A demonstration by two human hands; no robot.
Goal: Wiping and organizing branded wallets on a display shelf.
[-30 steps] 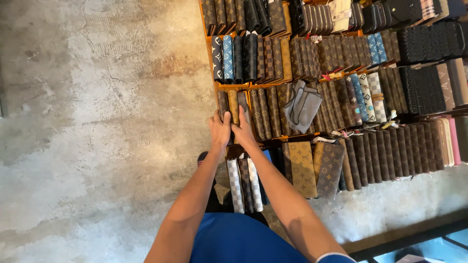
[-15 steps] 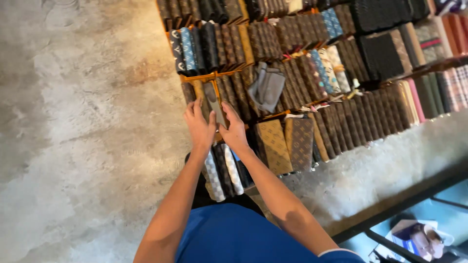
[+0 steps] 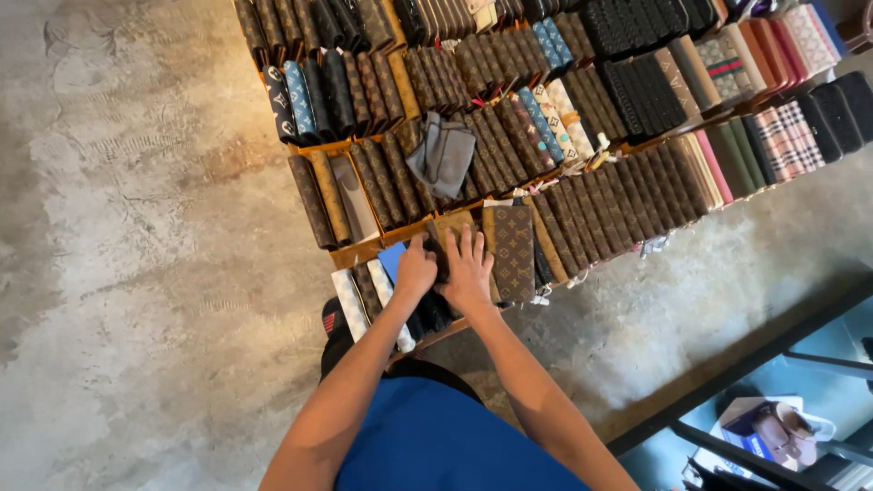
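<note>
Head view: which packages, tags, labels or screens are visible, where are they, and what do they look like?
Hang tags: small, pale, dangling at the wallet rows' front edges.
Box: bottom right below the stand, rectangular, white and blue, holding brown shoes.
Signs, screens: none in view.

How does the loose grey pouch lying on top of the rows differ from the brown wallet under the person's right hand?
The grey pouch is plain grey, soft and crumpled; the brown wallet is patterned and flat. The pouch lies loose atop the upper rows, untouched; the wallet sits in a lower row under the right hand. Both rest on the same display.
</note>
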